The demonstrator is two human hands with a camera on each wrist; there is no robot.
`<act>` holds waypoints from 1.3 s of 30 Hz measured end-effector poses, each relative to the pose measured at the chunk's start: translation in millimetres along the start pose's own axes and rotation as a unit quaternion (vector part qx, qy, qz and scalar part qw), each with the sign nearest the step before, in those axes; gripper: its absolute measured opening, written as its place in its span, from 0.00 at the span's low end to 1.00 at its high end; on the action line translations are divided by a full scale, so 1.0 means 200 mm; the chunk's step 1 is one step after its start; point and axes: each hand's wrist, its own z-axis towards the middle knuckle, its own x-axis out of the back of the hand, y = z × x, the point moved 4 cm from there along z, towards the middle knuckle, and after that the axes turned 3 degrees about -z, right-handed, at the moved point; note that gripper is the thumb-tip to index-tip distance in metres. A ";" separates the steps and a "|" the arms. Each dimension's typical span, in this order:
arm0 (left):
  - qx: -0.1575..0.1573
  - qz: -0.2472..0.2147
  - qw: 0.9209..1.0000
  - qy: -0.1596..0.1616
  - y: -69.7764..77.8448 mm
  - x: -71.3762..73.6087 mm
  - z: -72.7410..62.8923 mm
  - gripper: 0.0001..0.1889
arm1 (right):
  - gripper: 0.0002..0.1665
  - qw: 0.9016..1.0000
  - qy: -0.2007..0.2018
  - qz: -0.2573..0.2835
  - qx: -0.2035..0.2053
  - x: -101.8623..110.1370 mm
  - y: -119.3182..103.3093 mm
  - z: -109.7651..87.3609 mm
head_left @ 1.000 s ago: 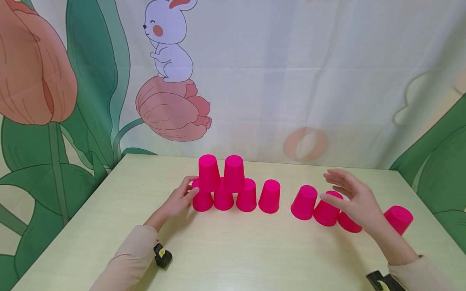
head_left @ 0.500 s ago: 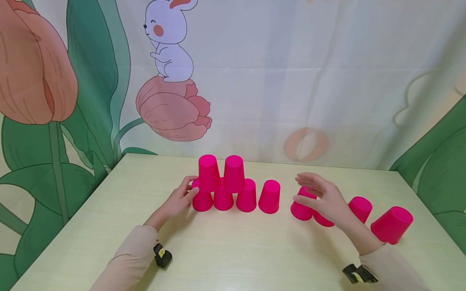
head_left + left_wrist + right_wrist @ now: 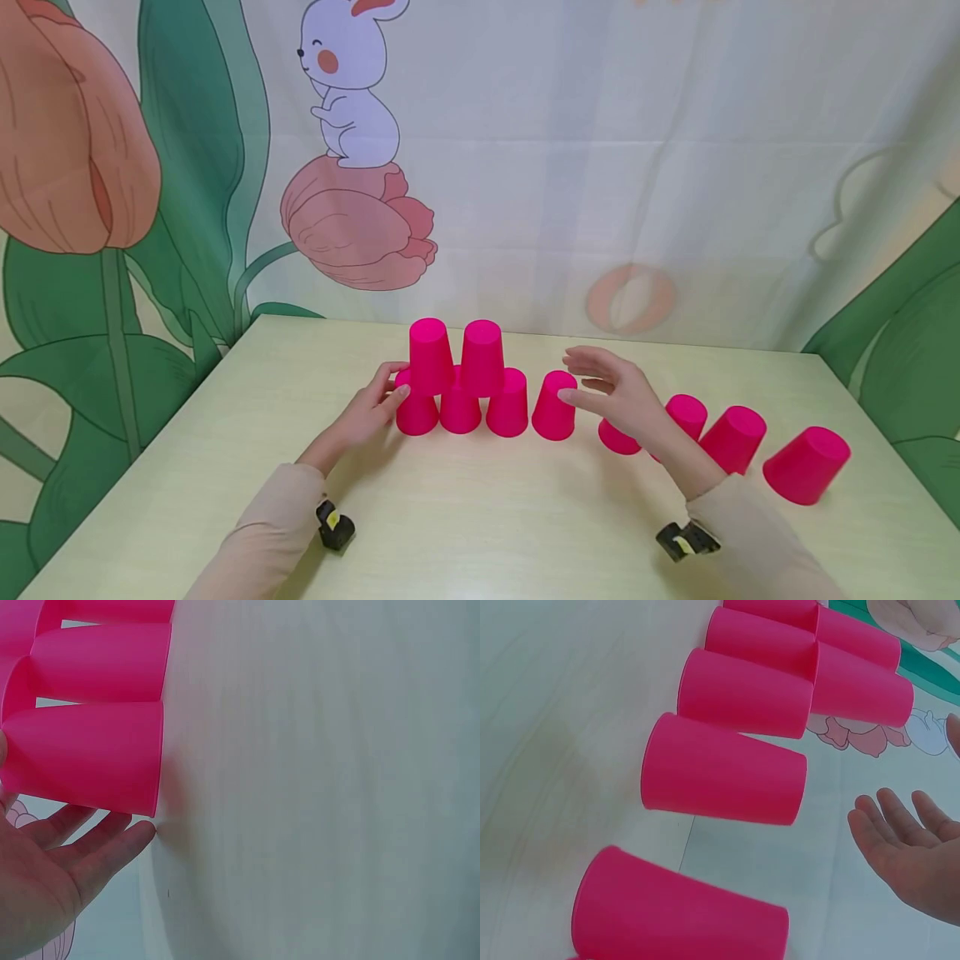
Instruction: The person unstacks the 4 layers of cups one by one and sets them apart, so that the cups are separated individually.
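Two upside-down pink cups, a left one (image 3: 431,357) and a right one (image 3: 483,358), stand on a row of three others. My left hand (image 3: 367,410) is at the leftmost bottom cup (image 3: 416,417), thumb in front. In the left wrist view, its fairly straight fingers lie along that cup's side (image 3: 90,754). A single cup (image 3: 552,417) stands just right of the stack. My right hand (image 3: 618,393) is raised beside it with loosely extended fingers and a thumb overlapping it. In the right wrist view that hand (image 3: 915,855) is apart from the cups and holds nothing.
Several more pink cups stand to the right, including a far right one (image 3: 806,467) and one partly hidden by the right hand (image 3: 618,437). The pale table (image 3: 487,517) ends at a printed curtain (image 3: 525,167) behind the cups.
My right hand has moved left, from over the right-hand cups to beside the single cup near the stack. The left hand and the cups have stayed in place.
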 end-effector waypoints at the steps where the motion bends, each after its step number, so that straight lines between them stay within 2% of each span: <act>1: 0.000 0.000 1.000 0.000 0.00 0.00 0.00 0.23 | 0.34 1.000 -0.002 0.004 -0.001 -0.01 0.00 0.01; 7: 0.001 0.000 1.000 0.001 0.00 0.00 0.00 0.23 | 0.33 1.000 -0.003 0.028 -0.003 -0.06 -0.02 0.08; 21: 0.007 0.000 1.000 0.001 -0.01 0.00 0.00 0.23 | 0.36 0.999 -0.011 0.042 -0.027 -0.17 -0.06 0.25; 31: 0.006 -0.005 1.000 -0.005 0.02 0.00 -0.01 0.24 | 0.36 0.998 -0.017 0.047 -0.030 -0.23 -0.09 0.32; 33: 0.004 -0.004 1.000 -0.003 0.00 0.00 0.00 0.24 | 0.37 0.999 -0.016 0.044 -0.028 -0.24 -0.07 0.34; 39: -0.003 0.002 1.000 -0.002 0.00 0.01 0.00 0.23 | 0.38 0.998 -0.018 0.038 -0.036 -0.29 -0.09 0.37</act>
